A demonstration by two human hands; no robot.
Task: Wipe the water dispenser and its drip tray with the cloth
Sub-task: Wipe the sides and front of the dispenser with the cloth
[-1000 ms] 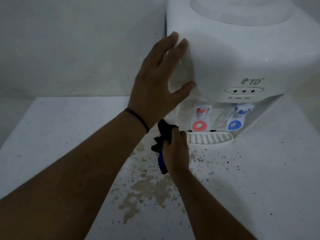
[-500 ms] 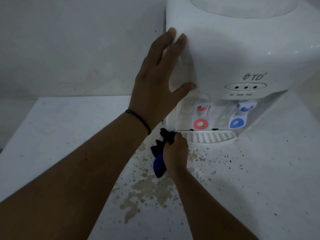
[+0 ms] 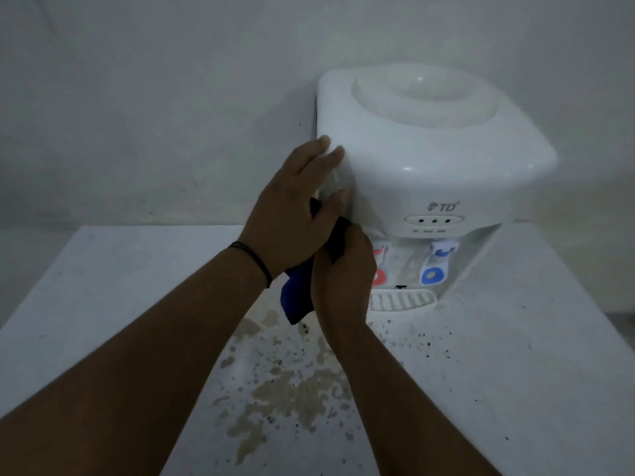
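White plastic fills the right of my view: the water dispenser (image 3: 429,156) stands on a stained white table (image 3: 103,286) against the wall. My left hand (image 3: 295,214) lies flat against the dispenser's left front corner, fingers straight and spread, fingertips (image 3: 335,154) touching the rounded upper edge and the thumb resting lower on the side. A thin dark band (image 3: 254,262) circles that wrist. My right hand (image 3: 343,273) sits just below and in front of the left one, fingers curled tight round the cloth (image 3: 297,297). Its dark upper end bunches between my two hands, right up against the dispenser's lower left side, and its blue tail hangs down past my right wrist, above the brown stains (image 3: 285,389) on the table. To the right of my right hand are the red tap (image 3: 379,266) and the blue tap (image 3: 434,266), with the drip tray (image 3: 402,300) just beneath them, close beside my knuckles but apart from the cloth.
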